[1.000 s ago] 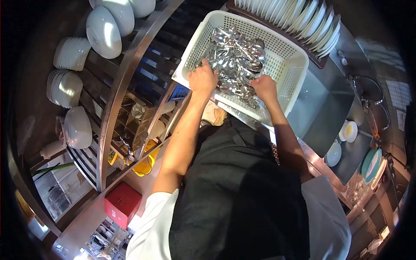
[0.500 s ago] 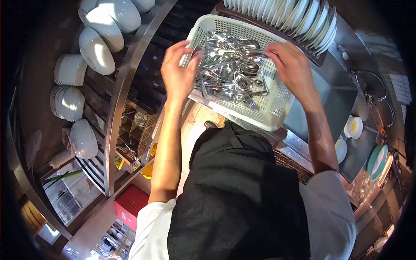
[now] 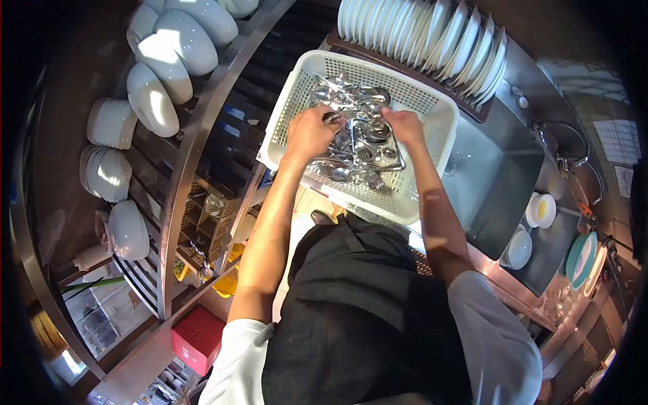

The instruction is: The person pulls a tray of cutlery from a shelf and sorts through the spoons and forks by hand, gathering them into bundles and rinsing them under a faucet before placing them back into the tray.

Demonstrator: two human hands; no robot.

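Note:
A white perforated plastic basket [image 3: 439,104] holds a heap of metal cutlery [image 3: 368,135], with spoons and forks among it. My left hand [image 3: 312,137] is inside the basket over the left part of the heap, its fingers closed on a piece of cutlery [image 3: 331,117] that looks like a spoon. Across from it, my right hand [image 3: 406,128] reaches in with thumb and fingers pinched at the heap's right edge; what lies between them is hidden. A fork [image 3: 378,182] lies loose near the basket's front side.
White plates [image 3: 418,34] stand in a brown rack behind the basket. A steel sink [image 3: 496,182] is on the right, with white bowls [image 3: 518,250] beyond it. Stacked white bowls [image 3: 108,172] fill the metal shelf on the left. A red box [image 3: 197,337] sits lower left.
Both hands have moved inward and down from the basket's sides into the cutlery, closer together. The basket appears lower in view, and more of the sink shows.

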